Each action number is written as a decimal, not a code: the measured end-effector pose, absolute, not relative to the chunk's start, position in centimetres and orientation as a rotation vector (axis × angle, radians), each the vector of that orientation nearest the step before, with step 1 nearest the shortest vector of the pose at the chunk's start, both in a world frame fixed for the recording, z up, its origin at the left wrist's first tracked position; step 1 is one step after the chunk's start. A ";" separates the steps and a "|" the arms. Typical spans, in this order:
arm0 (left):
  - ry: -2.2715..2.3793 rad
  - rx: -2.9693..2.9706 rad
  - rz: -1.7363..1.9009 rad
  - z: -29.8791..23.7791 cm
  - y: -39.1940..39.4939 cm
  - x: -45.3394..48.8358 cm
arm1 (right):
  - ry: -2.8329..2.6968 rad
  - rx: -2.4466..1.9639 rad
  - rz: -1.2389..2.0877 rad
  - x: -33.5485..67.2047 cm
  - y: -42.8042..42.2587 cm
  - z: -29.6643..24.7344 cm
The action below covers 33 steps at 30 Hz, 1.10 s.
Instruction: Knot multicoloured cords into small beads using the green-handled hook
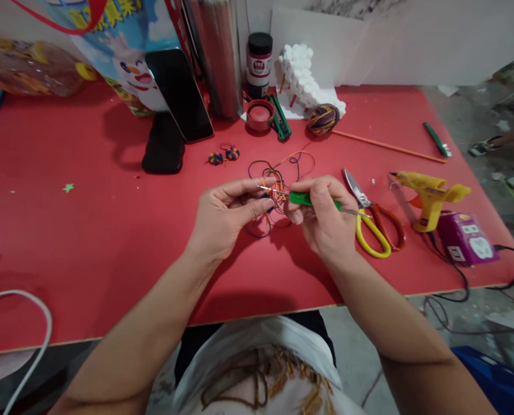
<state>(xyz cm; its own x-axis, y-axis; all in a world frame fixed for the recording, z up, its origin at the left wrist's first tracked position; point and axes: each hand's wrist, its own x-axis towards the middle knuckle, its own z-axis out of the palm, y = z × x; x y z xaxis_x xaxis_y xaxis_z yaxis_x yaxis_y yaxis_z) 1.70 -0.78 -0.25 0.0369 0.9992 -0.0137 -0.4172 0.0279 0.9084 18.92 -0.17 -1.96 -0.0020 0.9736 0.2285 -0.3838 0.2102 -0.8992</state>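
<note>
Multicolored yarn (279, 197) is lying in loose loops at the middle of the red table (110, 248), part of it running up between the two hands. Left hand (220, 216) is pinching a small dark bit of the yarn between thumb and fingers. Right hand (328, 216) is gripping a green-handled hook (300, 198), thin metal end pointing left and reaching the left fingertips. Hands are working close together, a narrow gap showing between them. Whether the hook is catching a loop, cannot tell.

Just to the far side, two small yarn pieces (232, 153) are lying side by side. Farther right, a yarn ball (323, 119) is resting by the left end of an orange stick (386, 145). Scissors (363, 236) are lying just beside the right hand, blades pointing far. Right of them, a yellow glue gun (432, 199) is sitting beside a purple box (467, 239). Far left of the hands, a phone (180, 95) is leaning against a printed bag (131, 69).
</note>
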 end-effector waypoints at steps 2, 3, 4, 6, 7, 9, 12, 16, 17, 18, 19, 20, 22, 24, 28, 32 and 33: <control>0.889 0.848 1.306 -0.2 -0.7 1.7 | -1.080 -0.726 1.205 18.9 -0.4 -1.9; 0.892 0.813 1.284 -0.2 -0.7 1.8 | -1.097 -0.728 1.191 18.9 -0.5 -1.8; 0.891 0.778 1.260 -0.1 -0.7 1.8 | -1.111 -0.738 1.176 19.0 -0.6 -1.8; 0.872 0.733 1.239 0.0 -0.8 2.0 | -1.131 -0.770 1.146 19.0 -0.7 -1.7; 0.855 0.721 1.248 0.0 -0.8 2.1 | -1.132 -0.783 1.138 19.0 -0.7 -1.8; 0.830 0.705 1.271 -0.1 -0.8 2.2 | -1.122 -0.776 1.153 19.0 -0.6 -1.9; 0.826 0.673 1.269 -0.2 -0.7 2.0 | -1.093 -0.720 1.246 18.9 -0.2 -2.1; 0.794 0.728 1.271 -0.4 -0.5 1.7 | -1.063 -0.686 1.405 19.1 -0.1 -2.1; 0.795 0.753 1.281 -0.4 -0.4 1.6 | -1.070 -0.682 1.428 19.2 -0.1 -2.1; 0.803 0.774 1.289 -0.5 -0.4 1.6 | -1.088 -0.674 1.438 19.3 -0.1 -2.1; 0.814 0.787 1.294 -0.5 -0.4 1.5 | -1.114 -0.662 1.431 19.4 -0.2 -2.1; 0.824 0.792 1.291 -0.6 -0.4 1.6 | -1.144 -0.647 1.412 19.5 -0.3 -2.1; 0.839 0.782 1.262 -0.6 -0.5 1.7 | -1.187 -0.618 1.363 19.6 -0.4 -2.2; 0.846 0.759 1.226 -0.5 -0.6 2.0 | -1.185 -0.630 1.319 19.5 -0.5 -2.2; 0.848 0.715 1.247 -0.1 -1.0 2.4 | -1.065 -0.710 1.289 18.9 -0.4 -2.0; 0.839 0.718 1.280 -0.1 -1.0 2.3 | -0.993 -0.748 1.300 18.4 -0.2 -1.9; 0.837 0.728 1.280 -0.2 -1.0 2.3 | -0.988 -0.741 1.305 18.3 -0.2 -1.9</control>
<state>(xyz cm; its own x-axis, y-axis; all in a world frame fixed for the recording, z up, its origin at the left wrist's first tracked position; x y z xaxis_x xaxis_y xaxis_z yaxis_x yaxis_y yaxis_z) 2.27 -0.98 -0.15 0.0841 0.9885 -0.1260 -0.5116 0.1513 0.8458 18.33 -0.18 -1.88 -0.0158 0.9854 0.1693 -0.4299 0.1462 -0.8909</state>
